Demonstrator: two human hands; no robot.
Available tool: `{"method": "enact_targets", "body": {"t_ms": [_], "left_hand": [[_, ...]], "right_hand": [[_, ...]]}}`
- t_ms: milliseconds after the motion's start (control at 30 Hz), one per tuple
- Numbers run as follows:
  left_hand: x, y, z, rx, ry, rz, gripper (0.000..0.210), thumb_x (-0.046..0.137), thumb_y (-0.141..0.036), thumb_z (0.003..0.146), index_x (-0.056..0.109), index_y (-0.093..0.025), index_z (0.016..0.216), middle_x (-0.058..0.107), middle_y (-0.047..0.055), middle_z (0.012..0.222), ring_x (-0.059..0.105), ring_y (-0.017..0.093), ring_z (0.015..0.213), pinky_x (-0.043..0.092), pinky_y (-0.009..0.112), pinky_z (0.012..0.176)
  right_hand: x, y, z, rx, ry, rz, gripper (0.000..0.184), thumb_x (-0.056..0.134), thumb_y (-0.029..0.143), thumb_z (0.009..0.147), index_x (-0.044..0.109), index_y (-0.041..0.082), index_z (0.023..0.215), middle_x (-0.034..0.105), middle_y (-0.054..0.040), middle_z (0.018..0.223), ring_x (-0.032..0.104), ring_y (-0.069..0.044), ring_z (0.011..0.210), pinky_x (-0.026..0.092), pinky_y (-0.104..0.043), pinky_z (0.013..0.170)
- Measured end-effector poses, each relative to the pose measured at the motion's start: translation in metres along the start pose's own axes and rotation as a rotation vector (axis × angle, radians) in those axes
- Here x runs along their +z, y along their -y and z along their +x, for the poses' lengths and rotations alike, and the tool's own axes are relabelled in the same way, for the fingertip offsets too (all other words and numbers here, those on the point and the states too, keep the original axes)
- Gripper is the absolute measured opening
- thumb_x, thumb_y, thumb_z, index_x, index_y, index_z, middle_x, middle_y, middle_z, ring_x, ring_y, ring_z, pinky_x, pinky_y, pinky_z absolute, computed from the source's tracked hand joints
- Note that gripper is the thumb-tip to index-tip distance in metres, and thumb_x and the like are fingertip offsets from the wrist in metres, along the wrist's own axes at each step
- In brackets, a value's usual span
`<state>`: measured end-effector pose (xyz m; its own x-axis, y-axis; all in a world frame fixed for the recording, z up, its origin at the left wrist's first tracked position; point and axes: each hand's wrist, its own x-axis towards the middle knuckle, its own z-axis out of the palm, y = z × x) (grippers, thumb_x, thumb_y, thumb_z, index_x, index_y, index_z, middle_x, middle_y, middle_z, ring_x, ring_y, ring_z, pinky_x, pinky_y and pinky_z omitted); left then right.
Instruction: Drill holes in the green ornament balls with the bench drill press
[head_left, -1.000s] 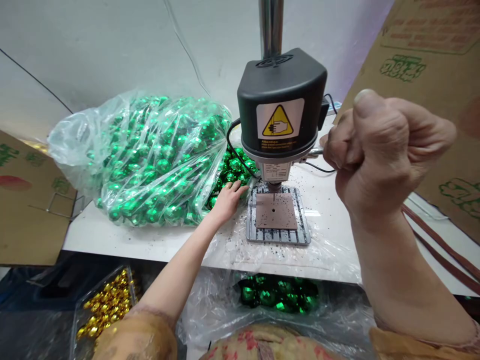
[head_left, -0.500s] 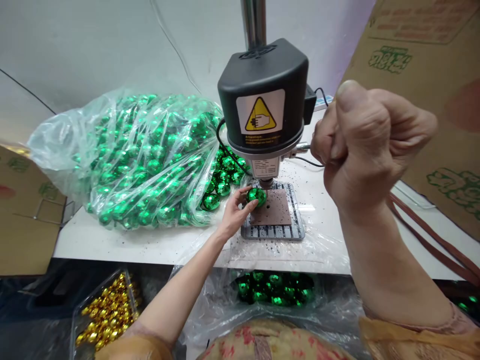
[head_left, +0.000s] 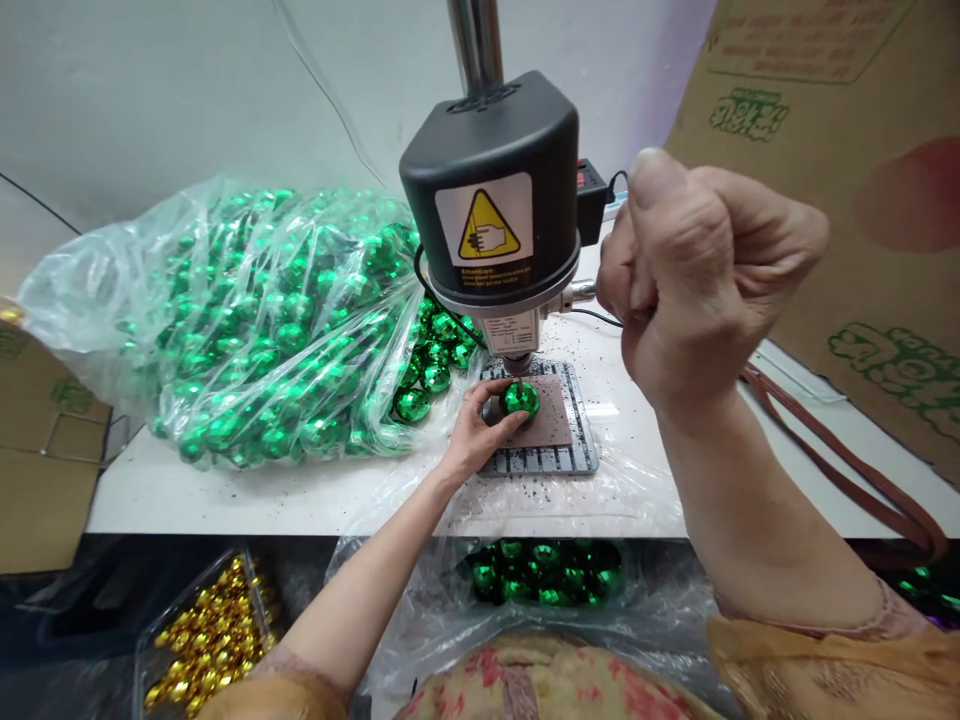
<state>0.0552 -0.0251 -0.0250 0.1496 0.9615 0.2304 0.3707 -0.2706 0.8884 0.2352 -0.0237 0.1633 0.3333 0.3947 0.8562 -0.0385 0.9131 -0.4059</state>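
Note:
My left hand [head_left: 474,430] pinches a shiny green faceted ball [head_left: 519,403] between thumb and fingers. It holds the ball over the brown board [head_left: 553,425] on the slotted metal base [head_left: 583,445], right beneath the chuck [head_left: 517,364] of a small black drill press [head_left: 491,200]. The thin bit meets the top of the ball; how deep it goes I cannot tell. Raised at the right, my right hand [head_left: 705,270] is closed in a fist round the press's feed lever [head_left: 582,291], whose outer end is hidden in the fingers.
A clear bag [head_left: 255,330] full of green balls spills open left of the press. Below the table edge are more green balls [head_left: 544,572] in plastic and a bin of gold balls [head_left: 210,630]. Cardboard boxes [head_left: 885,100] flank both sides. A brown strap [head_left: 847,470] lies at right.
The green ball in my left hand has come from the left of the bit to directly under it. My right hand stays closed on the lever. The whole view has shifted slightly.

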Motion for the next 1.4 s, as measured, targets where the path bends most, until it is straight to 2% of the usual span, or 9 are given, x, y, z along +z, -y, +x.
{"method": "enact_targets", "body": {"t_ms": [100,267,467,633,800,1000,1200,1400], "left_hand": [[0.005,-0.004,-0.001,0.040,-0.012,0.049,0.047,0.085,-0.038,0.077,0.070,-0.024,0.119,0.070,0.008,0.123,0.061,0.029,0.122,0.047,0.045,0.109],[0.012,-0.003,0.000,0.026,0.024,-0.021,0.050,0.083,-0.038,0.079,0.066,-0.022,0.123,0.070,0.009,0.122,0.065,0.026,0.114,0.049,0.043,0.104],[0.013,-0.002,0.000,0.035,0.017,-0.033,0.050,0.083,-0.038,0.079,0.065,-0.021,0.123,0.070,0.009,0.123,0.064,0.028,0.116,0.048,0.044,0.105],[0.014,-0.001,-0.001,0.065,0.002,-0.025,0.049,0.084,-0.039,0.079,0.066,-0.022,0.122,0.071,0.009,0.122,0.065,0.027,0.116,0.049,0.043,0.105],[0.014,-0.001,-0.001,0.054,0.006,-0.030,0.049,0.083,-0.040,0.080,0.066,-0.022,0.122,0.070,0.009,0.123,0.064,0.028,0.117,0.048,0.044,0.105],[0.014,0.000,-0.001,0.076,0.014,-0.034,0.050,0.084,-0.043,0.080,0.065,-0.022,0.122,0.069,0.009,0.123,0.063,0.028,0.117,0.047,0.043,0.104],[0.015,0.000,-0.002,0.062,0.014,-0.054,0.050,0.083,-0.044,0.081,0.065,-0.022,0.121,0.069,0.009,0.123,0.063,0.028,0.117,0.046,0.043,0.104],[0.015,-0.001,-0.002,0.059,0.004,-0.060,0.050,0.083,-0.043,0.081,0.064,-0.021,0.121,0.069,0.011,0.124,0.062,0.028,0.119,0.045,0.045,0.106]], "right_hand": [[0.000,-0.003,0.010,0.026,0.020,-0.007,0.050,0.057,0.015,0.095,0.033,0.020,0.052,0.028,0.0061,0.045,0.030,-0.005,0.040,0.023,-0.026,0.042],[0.000,-0.005,0.020,0.105,0.061,0.057,0.048,0.058,0.016,0.095,0.038,0.021,0.051,0.033,0.0060,0.043,0.030,-0.007,0.037,0.021,-0.029,0.041],[-0.007,-0.001,-0.012,-0.016,-0.052,-0.039,0.051,0.063,0.018,0.092,0.033,0.020,0.050,0.031,0.0055,0.043,0.027,-0.007,0.039,0.016,-0.031,0.044],[-0.017,-0.001,-0.035,-0.021,0.017,-0.127,0.055,0.059,0.027,0.096,0.030,0.020,0.049,0.032,0.0036,0.044,0.029,-0.008,0.041,0.020,-0.033,0.047],[-0.019,-0.008,-0.041,-0.122,-0.006,-0.067,0.054,0.059,0.023,0.095,0.028,0.018,0.051,0.029,0.0043,0.046,0.027,-0.006,0.042,0.019,-0.030,0.048],[-0.025,-0.014,-0.050,-0.208,0.058,-0.071,0.051,0.058,0.012,0.090,0.023,0.018,0.054,0.028,0.0051,0.048,0.029,-0.005,0.042,0.019,-0.028,0.046],[-0.028,-0.018,-0.052,-0.261,0.082,-0.083,0.050,0.057,0.010,0.088,0.016,0.019,0.061,0.025,0.0051,0.053,0.026,-0.004,0.044,0.021,-0.029,0.048],[-0.035,-0.034,-0.059,-0.388,0.106,-0.025,0.047,0.058,0.005,0.078,0.018,0.021,0.059,0.025,0.0062,0.052,0.024,-0.006,0.039,0.020,-0.030,0.043]]}}
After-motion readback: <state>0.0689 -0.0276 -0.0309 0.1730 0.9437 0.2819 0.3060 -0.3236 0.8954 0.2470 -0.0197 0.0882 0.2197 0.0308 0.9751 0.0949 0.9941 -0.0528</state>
